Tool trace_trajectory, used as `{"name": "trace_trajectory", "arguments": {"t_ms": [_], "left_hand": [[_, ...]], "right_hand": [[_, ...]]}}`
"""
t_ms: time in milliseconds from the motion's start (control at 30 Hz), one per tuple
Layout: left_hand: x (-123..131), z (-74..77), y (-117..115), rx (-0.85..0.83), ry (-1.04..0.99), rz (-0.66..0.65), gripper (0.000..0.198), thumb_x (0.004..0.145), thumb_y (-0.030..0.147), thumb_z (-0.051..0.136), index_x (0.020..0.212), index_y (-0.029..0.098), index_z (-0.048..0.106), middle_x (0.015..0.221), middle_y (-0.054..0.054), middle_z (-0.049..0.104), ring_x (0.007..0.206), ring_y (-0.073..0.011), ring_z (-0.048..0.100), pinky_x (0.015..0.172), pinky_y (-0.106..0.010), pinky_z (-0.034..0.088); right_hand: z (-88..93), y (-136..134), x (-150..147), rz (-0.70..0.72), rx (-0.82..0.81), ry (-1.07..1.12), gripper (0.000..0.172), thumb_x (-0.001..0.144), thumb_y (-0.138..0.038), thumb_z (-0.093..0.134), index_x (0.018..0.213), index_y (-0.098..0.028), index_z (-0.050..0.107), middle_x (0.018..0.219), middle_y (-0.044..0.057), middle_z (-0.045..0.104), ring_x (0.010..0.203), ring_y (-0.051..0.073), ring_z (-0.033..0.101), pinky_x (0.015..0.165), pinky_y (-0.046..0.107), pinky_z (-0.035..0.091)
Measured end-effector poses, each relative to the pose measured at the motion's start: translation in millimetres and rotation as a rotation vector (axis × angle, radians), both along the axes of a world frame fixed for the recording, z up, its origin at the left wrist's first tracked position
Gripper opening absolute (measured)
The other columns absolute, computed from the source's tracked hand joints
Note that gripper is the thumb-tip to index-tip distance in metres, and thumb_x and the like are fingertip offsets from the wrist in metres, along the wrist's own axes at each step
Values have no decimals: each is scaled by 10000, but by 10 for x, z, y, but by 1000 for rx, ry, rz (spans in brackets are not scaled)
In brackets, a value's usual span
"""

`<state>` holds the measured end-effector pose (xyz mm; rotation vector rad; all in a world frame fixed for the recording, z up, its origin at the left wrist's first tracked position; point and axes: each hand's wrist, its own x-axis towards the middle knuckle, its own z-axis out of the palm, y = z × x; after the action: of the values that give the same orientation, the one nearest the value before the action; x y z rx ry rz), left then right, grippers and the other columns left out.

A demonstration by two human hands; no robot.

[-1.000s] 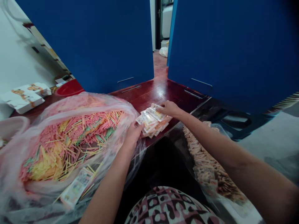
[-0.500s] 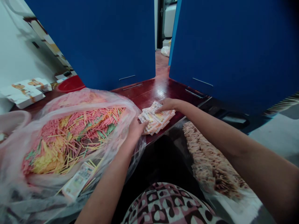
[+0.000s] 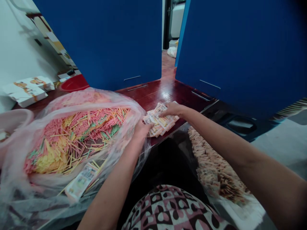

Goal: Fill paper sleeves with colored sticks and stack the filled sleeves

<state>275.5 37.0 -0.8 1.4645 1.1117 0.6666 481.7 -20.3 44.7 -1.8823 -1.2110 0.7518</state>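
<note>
Since a second earlier, the fan of printed packets (image 3: 158, 128) had lost its bright glare, its faces showing more plainly. Two blue panels (image 3: 107, 38) stood behind it, seemingly as a screen. Before them, the glossy red table (image 3: 153, 91) bore an open plastic bag (image 3: 134, 108), its mouth spread, presumably so that the coloured sticks (image 3: 96, 124) lay within easy reach. To the right, below table level, sat brownish bundles (image 3: 211, 159). At the table's near edge, the left hand (image 3: 142, 127) pinched the fan's left side while the right hand (image 3: 173, 109) grasped its upper right, likely keeping the layers together. One loose packet (image 3: 82, 180) rested on the bag's near part.
</note>
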Motion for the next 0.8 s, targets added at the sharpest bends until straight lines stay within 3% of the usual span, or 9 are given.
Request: {"name": "trace_trajectory", "arguments": {"t_ms": [100, 233, 367, 467, 533, 667, 800], "left_hand": [[-9, 15, -55, -17, -10, -4, 339, 675, 161, 824, 997, 197, 723, 931, -53, 785, 865, -255, 747, 810, -374, 596], [-46, -30, -157, 170, 63, 21, 236, 701, 248, 823, 913, 198, 734, 896, -41, 741, 880, -252, 713, 864, -402, 581], [-78, -99, -255, 444, 54, 71, 238, 685, 189, 804, 913, 202, 736, 1104, -76, 690, 1105, -286, 656, 1056, -469, 508], [-113, -136, -316, 595, -21, 37, 284, 694, 128, 789, 956, 217, 726, 1277, -92, 648, 1277, -301, 587, 1165, -484, 432], [-144, -159, -343, 649, -55, -22, 236, 734, 127, 769, 944, 220, 713, 1278, -88, 652, 1265, -291, 599, 1149, -472, 452], [-178, -211, -350, 618, -82, -102, 264, 758, 149, 765, 1006, 223, 710, 1059, -64, 696, 1073, -262, 665, 1027, -441, 538], [-155, -218, -312, 401, -219, -104, 703, 718, 128, 774, 1380, 239, 563, 1259, -81, 682, 1177, -254, 665, 1091, -445, 517]], "right_hand": [[-27, -67, -71, 23, -69, 258, 311, 573, -277, 950, 805, -209, 755, 868, 84, 799, 803, 293, 754, 802, 468, 639], [-74, -201, -109, -3, 56, 127, 373, 578, -296, 945, 879, -199, 747, 902, 67, 789, 882, 289, 746, 884, 463, 619], [-128, -389, -141, 2, 172, 44, 476, 617, -377, 926, 1008, -186, 733, 956, 59, 783, 949, 277, 728, 930, 457, 593], [-198, -533, -195, 8, 275, 178, 523, 635, -440, 913, 1044, -184, 713, 1019, 62, 783, 960, 256, 722, 946, 442, 594], [-262, -613, -230, 8, 323, 319, 567, 624, -456, 921, 1069, -185, 695, 1050, 61, 783, 956, 239, 727, 959, 435, 598], [-406, -708, -260, -24, 361, 462, 611, 591, -437, 951, 1086, -194, 689, 1076, 58, 787, 981, 237, 744, 1019, 452, 587], [-522, -731, -249, -66, 376, 496, 656, 569, -429, 964, 1121, -201, 691, 1094, 65, 798, 987, 248, 755, 1016, 464, 598]]}}
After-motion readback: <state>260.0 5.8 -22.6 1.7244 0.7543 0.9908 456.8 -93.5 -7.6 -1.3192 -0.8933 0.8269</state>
